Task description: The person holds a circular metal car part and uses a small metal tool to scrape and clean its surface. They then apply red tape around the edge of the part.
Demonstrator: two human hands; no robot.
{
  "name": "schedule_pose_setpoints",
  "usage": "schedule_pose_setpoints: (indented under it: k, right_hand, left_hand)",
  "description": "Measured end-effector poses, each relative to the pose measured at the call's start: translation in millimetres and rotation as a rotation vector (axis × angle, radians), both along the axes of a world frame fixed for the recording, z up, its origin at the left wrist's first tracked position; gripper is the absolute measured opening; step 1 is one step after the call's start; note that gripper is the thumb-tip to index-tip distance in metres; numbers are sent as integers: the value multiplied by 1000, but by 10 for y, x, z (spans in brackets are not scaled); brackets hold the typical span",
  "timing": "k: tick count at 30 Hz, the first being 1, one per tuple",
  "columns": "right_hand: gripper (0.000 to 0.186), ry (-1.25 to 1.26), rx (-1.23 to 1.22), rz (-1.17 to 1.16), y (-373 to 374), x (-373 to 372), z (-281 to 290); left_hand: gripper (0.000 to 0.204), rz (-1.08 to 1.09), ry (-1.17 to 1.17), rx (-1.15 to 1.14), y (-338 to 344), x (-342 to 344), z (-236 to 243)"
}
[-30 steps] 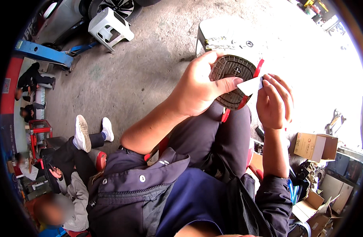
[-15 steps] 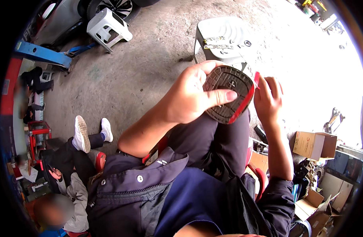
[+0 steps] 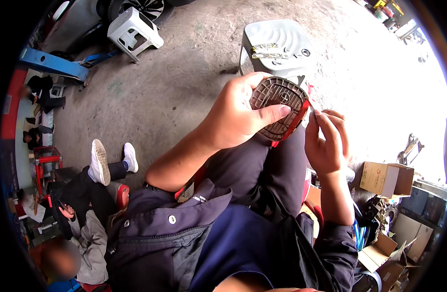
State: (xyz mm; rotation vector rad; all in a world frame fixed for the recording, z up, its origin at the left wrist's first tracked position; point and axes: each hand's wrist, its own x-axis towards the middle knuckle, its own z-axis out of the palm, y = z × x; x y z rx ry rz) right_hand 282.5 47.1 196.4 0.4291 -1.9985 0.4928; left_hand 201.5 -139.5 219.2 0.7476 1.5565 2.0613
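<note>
My left hand (image 3: 243,112) grips an oval dark plate (image 3: 271,95) with a gridded face and a plus mark, thumb pressed flat across it. Red tape (image 3: 297,120) runs along the plate's right edge, and a bit of red shows at its lower rim. At that right edge, my right hand (image 3: 328,138) is closed, its thumb and forefinger pinching the end of the red tape. Part of what lies between those fingertips is hard to make out. The plate is held up over my knees.
A grey plastic stool (image 3: 277,36) stands ahead, bearing yellow-and-black strips and a small round piece. Another stool (image 3: 133,36) is beside a car wheel (image 3: 140,9). A blue metal arm (image 3: 55,64) reaches in at left. Another person (image 3: 89,233) sits lower left. Cardboard boxes (image 3: 376,179) are at right.
My right hand has come lower and turned, its fingers now close against the plate's right edge. The plate has tilted slightly in my left hand, which stays in nearly the same place.
</note>
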Motion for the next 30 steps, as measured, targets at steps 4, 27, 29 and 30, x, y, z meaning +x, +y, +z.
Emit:
schedule_pose_setpoints:
  k: [4,27,29,30]
  right_hand:
    - [21,-2,51,-10,-16,-20,55]
    - [13,-404,-264,-235,446,-212,-610]
    - [14,-676,-678,-186,459,-290,-655]
    - [17,-713,-832,-36,611,-395,-819]
  left_hand:
    - [35,22,22,-18,-9,24,-44]
    - [32,-145,-161,14,-132,-8,49]
    - [31,-111,-161,2,-136,-29,-22]
    - [31,-101,-154,8,-119,-45,-49]
